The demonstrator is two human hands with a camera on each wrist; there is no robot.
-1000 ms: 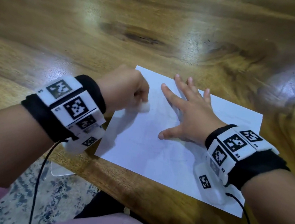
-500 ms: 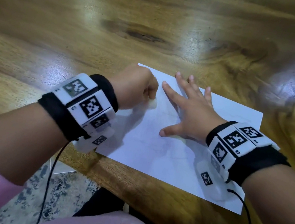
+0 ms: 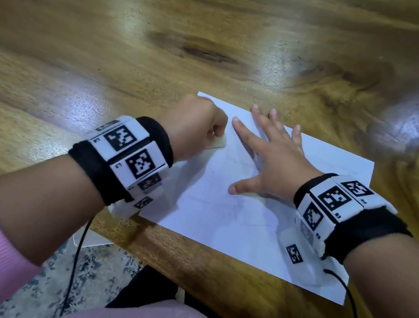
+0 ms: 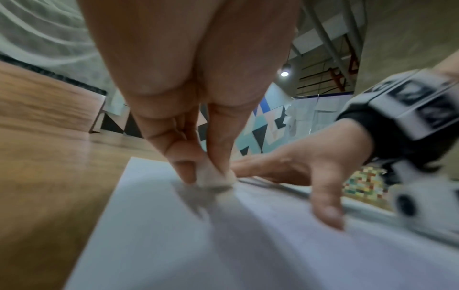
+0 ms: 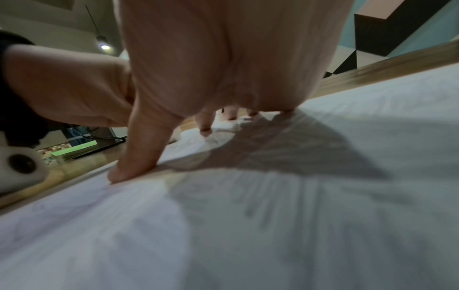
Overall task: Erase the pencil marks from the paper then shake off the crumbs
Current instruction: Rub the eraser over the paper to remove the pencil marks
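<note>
The paper [image 3: 234, 218] is thin and limp, likely to crease or slide on the glossy wooden table [image 3: 111, 45], so my right hand [image 3: 271, 163] presses it flat, fingers spread. At its nine o'clock my left hand [image 3: 194, 128] pinches the white eraser [image 4: 213, 176] against the sheet's far-left corner.

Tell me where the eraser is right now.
In the head view, the eraser is pinched in the left hand, on the paper near its far left corner, beside the right hand.
</note>
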